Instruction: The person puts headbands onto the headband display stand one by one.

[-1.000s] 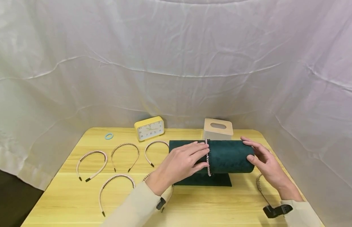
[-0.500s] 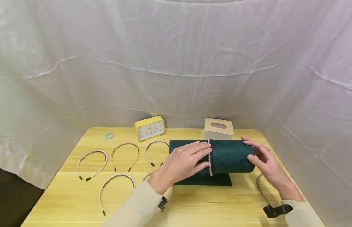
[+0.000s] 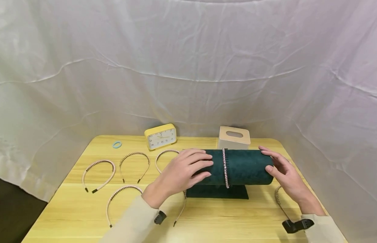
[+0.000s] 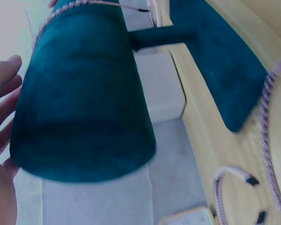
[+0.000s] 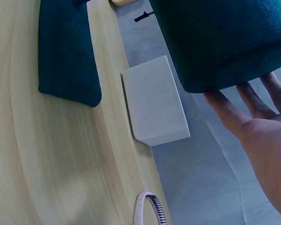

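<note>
A dark green velvet headband stand (image 3: 247, 167) has a horizontal roll on a flat base. Around the middle of the roll sits a pink-and-dark braided headband (image 3: 226, 167). My left hand (image 3: 186, 170) lies over the roll's left part, apart from the headband, its fingers fairly straight; the left wrist view shows the fingers (image 4: 7, 105) close along the roll's side. At the right end, my right hand (image 3: 287, 177) touches the roll with extended fingers; the right wrist view shows fingertips (image 5: 220, 101) against its end edge.
Several similar headbands (image 3: 98, 162) lie on the wooden table (image 3: 225, 222), mostly left; another headband (image 3: 277, 195) is partly behind my right hand. At the back are a yellow clock (image 3: 161, 136), a tissue box (image 3: 234, 136) and a blue ring (image 3: 117, 144). Pale curtains enclose the table.
The headband on the roll has shifted slightly right. My left hand has come off it and moved left along the roll. The right hand has stayed at the right end.
</note>
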A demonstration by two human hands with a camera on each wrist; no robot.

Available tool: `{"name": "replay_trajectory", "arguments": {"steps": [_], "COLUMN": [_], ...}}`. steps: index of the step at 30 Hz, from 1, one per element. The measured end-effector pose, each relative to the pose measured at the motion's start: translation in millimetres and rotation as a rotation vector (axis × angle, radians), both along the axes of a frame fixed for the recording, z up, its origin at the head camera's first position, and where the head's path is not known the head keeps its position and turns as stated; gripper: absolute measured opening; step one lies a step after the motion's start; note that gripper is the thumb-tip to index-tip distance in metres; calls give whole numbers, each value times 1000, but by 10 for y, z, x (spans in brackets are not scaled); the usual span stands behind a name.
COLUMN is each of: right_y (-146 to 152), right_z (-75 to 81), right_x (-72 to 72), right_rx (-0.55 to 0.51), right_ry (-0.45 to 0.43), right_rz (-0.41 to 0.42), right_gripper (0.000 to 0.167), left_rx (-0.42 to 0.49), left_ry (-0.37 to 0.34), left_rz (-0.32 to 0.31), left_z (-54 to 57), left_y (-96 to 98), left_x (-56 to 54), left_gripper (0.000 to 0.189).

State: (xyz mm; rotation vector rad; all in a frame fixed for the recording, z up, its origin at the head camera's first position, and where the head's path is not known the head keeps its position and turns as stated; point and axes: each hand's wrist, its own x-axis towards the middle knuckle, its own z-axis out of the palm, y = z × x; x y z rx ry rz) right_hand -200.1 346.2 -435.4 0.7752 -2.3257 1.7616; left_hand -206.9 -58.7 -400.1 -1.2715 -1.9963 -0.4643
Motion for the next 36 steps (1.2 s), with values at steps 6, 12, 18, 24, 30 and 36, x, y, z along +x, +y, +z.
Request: {"name": "replay_trajectory", "arguments": {"steps": [6, 12, 18, 24, 30, 36], "right_y": [4, -1, 7, 10, 13, 13], "right_z": [-3, 2, 9, 22, 24, 13], "right_x": [1, -5, 4, 15, 12, 11], "right_rx": [5, 6, 3, -5, 5, 16], "right_ry": [7, -7, -4, 14, 14, 5], "right_rz": [-2, -4, 0, 13, 3, -25], "right_gripper": [51, 52, 52, 51, 52, 51], "left_rx": [-9, 17, 27, 17, 80, 116], "left_ry": [-66, -145, -188, -179, -263, -429], "left_rz": [9, 50, 136, 188, 245, 356], "left_z": [-23, -49, -140, -244, -366, -534], "left_y": [-331, -753, -1206, -1587, -1877, -2107], "left_x": [36, 128, 192, 218, 302, 417], "left_gripper": [31, 32, 26, 33, 26, 43]}}
